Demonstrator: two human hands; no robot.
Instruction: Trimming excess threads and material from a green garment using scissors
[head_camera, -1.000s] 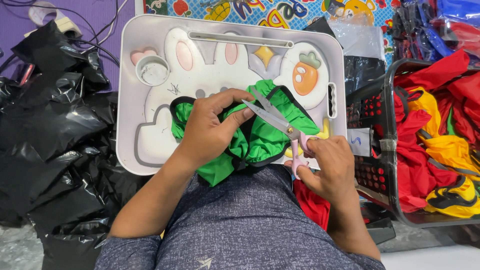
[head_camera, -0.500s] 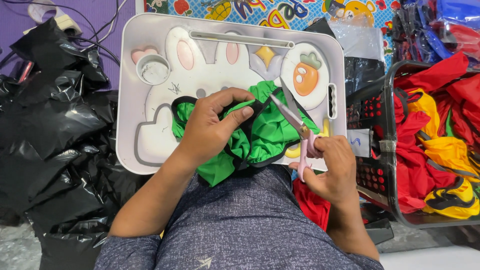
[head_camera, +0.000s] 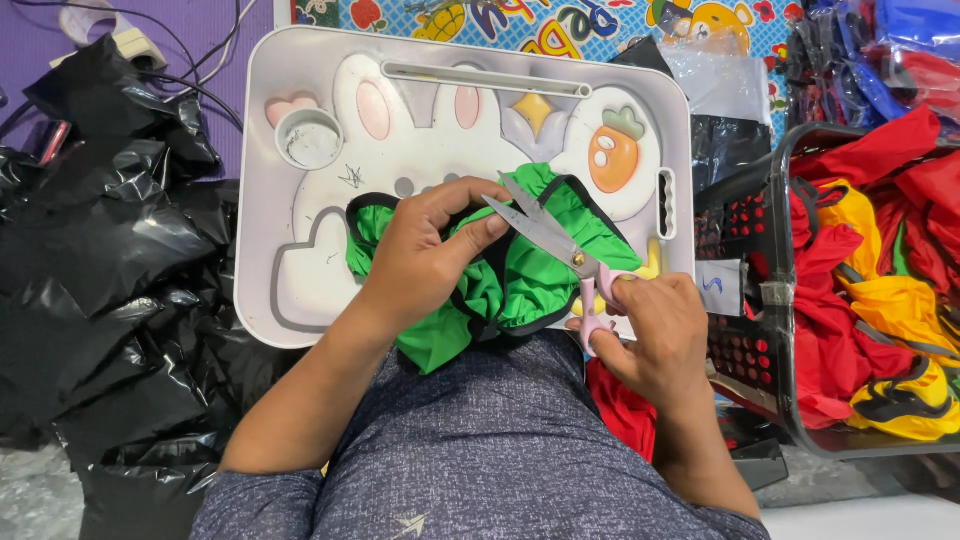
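Trimming step in hand, judging by setup. Green garment (head_camera: 520, 280) bunched on white rabbit tray (head_camera: 300, 290), lap-level surface. Left hand (head_camera: 425, 255) closed on fabric edge, pinched between thumb and fingers. Scissors (head_camera: 560, 250) gripped in right hand (head_camera: 650, 335), pink handles, blades open, tips near left thumb. Next move likely needs blades lined on stray bit, fingers kept clear. Versus half second earlier: blades swung lower and leftward, closer to pinched spot. Basket (head_camera: 790, 300) of red and yellow cloth at right.
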